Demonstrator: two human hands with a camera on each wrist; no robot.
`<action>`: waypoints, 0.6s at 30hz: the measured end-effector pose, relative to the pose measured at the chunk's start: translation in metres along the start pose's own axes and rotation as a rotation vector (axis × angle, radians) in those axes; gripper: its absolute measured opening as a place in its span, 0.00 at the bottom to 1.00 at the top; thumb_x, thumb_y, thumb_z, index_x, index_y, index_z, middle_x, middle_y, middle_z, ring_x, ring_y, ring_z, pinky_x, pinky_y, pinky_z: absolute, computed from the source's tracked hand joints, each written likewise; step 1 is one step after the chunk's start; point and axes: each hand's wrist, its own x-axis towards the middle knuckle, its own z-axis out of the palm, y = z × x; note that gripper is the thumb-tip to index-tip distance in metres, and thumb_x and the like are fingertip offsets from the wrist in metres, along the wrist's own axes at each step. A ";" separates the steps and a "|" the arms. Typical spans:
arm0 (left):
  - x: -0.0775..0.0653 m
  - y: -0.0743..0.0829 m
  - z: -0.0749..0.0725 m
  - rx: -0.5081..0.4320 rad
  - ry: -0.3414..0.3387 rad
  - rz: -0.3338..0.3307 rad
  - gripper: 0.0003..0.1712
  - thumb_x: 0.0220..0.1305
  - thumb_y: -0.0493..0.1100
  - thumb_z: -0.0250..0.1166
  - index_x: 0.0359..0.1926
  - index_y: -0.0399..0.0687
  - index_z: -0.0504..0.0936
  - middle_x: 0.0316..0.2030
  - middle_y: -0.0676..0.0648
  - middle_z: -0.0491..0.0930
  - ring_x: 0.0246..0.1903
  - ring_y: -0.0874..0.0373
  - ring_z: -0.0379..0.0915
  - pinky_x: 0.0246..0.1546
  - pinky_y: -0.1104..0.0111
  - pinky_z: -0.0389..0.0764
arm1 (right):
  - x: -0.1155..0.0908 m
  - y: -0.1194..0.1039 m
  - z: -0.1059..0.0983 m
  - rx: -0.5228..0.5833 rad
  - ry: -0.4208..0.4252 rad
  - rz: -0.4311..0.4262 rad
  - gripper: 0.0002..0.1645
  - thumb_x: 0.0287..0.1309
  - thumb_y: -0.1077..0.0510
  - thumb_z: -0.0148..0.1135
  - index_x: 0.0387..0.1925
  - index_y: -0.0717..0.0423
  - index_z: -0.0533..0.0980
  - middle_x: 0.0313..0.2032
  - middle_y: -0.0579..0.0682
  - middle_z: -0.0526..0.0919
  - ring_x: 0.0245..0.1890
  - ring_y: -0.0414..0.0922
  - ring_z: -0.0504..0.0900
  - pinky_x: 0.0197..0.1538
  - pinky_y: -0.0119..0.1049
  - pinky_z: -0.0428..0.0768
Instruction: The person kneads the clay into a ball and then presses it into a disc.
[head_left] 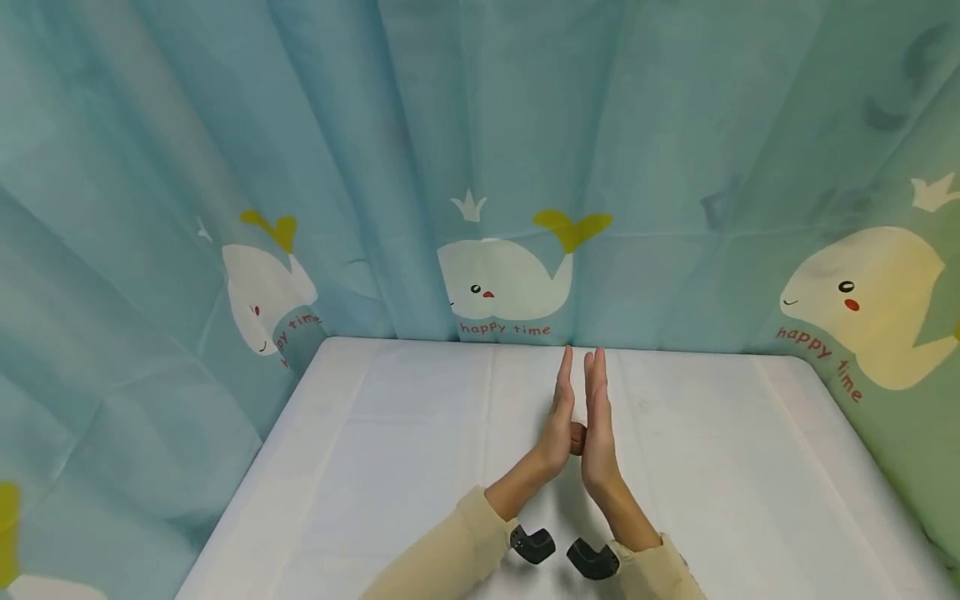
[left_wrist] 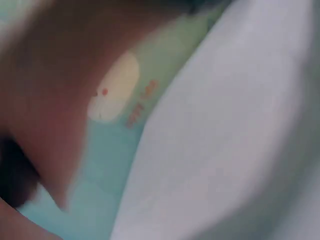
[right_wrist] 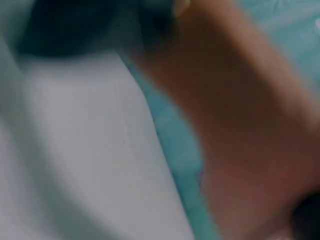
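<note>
In the head view my left hand (head_left: 557,425) and right hand (head_left: 600,437) face each other palm to palm, fingers straight and pointing away towards the far table edge. A small brown rounded lump (head_left: 577,438) is pressed between the palms near their heels; its kind I cannot tell. The fingertips stand slightly apart. In the left wrist view the lump (left_wrist: 15,175) appears as a dark shape at the left edge, between blurred skin. Much of it is hidden by the hands. The right wrist view shows the dark lump (right_wrist: 308,220) at its lower right corner.
Beneath the hands is a white table (head_left: 405,433). A blue-green curtain (head_left: 510,125) with printed whales hangs behind and along the sides. Black wrist cameras (head_left: 532,545) sit at both light beige sleeves (head_left: 457,550).
</note>
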 end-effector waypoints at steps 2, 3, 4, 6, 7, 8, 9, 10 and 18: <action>-0.003 0.003 0.004 -0.028 -0.029 0.014 0.37 0.82 0.61 0.20 0.83 0.54 0.34 0.82 0.51 0.32 0.80 0.55 0.29 0.76 0.54 0.46 | 0.009 0.004 -0.008 -0.006 0.026 0.031 0.33 0.80 0.36 0.19 0.81 0.23 0.35 0.81 0.36 0.38 0.80 0.37 0.34 0.75 0.40 0.47; -0.006 0.006 0.006 -0.047 -0.042 0.018 0.37 0.82 0.62 0.20 0.83 0.53 0.33 0.82 0.50 0.32 0.80 0.53 0.29 0.76 0.51 0.45 | 0.013 0.007 -0.013 0.003 0.040 0.048 0.32 0.80 0.36 0.20 0.81 0.23 0.35 0.81 0.36 0.38 0.80 0.36 0.34 0.76 0.44 0.44; -0.007 0.007 0.007 -0.067 -0.050 0.014 0.37 0.82 0.62 0.20 0.83 0.54 0.32 0.82 0.50 0.32 0.80 0.53 0.27 0.77 0.49 0.38 | 0.015 0.011 -0.016 0.013 0.050 0.063 0.33 0.81 0.36 0.20 0.81 0.23 0.35 0.82 0.36 0.37 0.80 0.36 0.34 0.77 0.48 0.41; -0.010 0.011 0.009 -0.123 -0.040 -0.008 0.38 0.82 0.63 0.22 0.83 0.54 0.32 0.82 0.46 0.32 0.80 0.49 0.27 0.76 0.45 0.36 | 0.018 0.019 -0.021 0.024 0.060 0.067 0.33 0.81 0.37 0.21 0.82 0.25 0.36 0.82 0.38 0.37 0.80 0.36 0.34 0.78 0.52 0.35; -0.010 0.011 0.009 -0.164 -0.023 -0.030 0.38 0.82 0.64 0.23 0.83 0.56 0.32 0.82 0.45 0.33 0.80 0.47 0.28 0.76 0.43 0.35 | 0.017 0.021 -0.021 0.021 0.053 0.062 0.33 0.82 0.38 0.21 0.82 0.27 0.36 0.82 0.39 0.37 0.80 0.38 0.34 0.78 0.53 0.34; -0.009 0.011 0.008 -0.197 0.002 -0.056 0.38 0.81 0.65 0.24 0.83 0.58 0.32 0.82 0.45 0.34 0.80 0.46 0.29 0.76 0.42 0.35 | 0.015 0.023 -0.019 0.005 0.035 0.054 0.33 0.82 0.39 0.20 0.82 0.28 0.35 0.82 0.40 0.37 0.81 0.39 0.34 0.78 0.53 0.35; -0.008 0.010 0.006 -0.219 0.029 -0.070 0.38 0.81 0.65 0.24 0.83 0.59 0.33 0.82 0.44 0.34 0.80 0.44 0.29 0.75 0.41 0.35 | 0.013 0.023 -0.016 -0.012 0.012 0.045 0.33 0.82 0.40 0.20 0.82 0.30 0.35 0.82 0.41 0.38 0.81 0.40 0.35 0.78 0.51 0.37; -0.005 0.008 0.004 -0.231 0.061 -0.080 0.38 0.81 0.64 0.24 0.84 0.60 0.34 0.82 0.44 0.35 0.80 0.43 0.30 0.75 0.41 0.36 | 0.009 0.022 -0.012 -0.034 -0.011 0.036 0.33 0.82 0.41 0.19 0.83 0.31 0.35 0.82 0.42 0.38 0.81 0.41 0.35 0.78 0.47 0.41; 0.001 -0.017 -0.001 -0.114 0.078 -0.102 0.36 0.82 0.60 0.21 0.84 0.54 0.34 0.82 0.47 0.33 0.80 0.48 0.29 0.76 0.43 0.38 | 0.005 -0.012 0.006 -0.144 -0.051 -0.110 0.33 0.82 0.43 0.19 0.83 0.33 0.37 0.82 0.39 0.40 0.80 0.40 0.35 0.77 0.46 0.43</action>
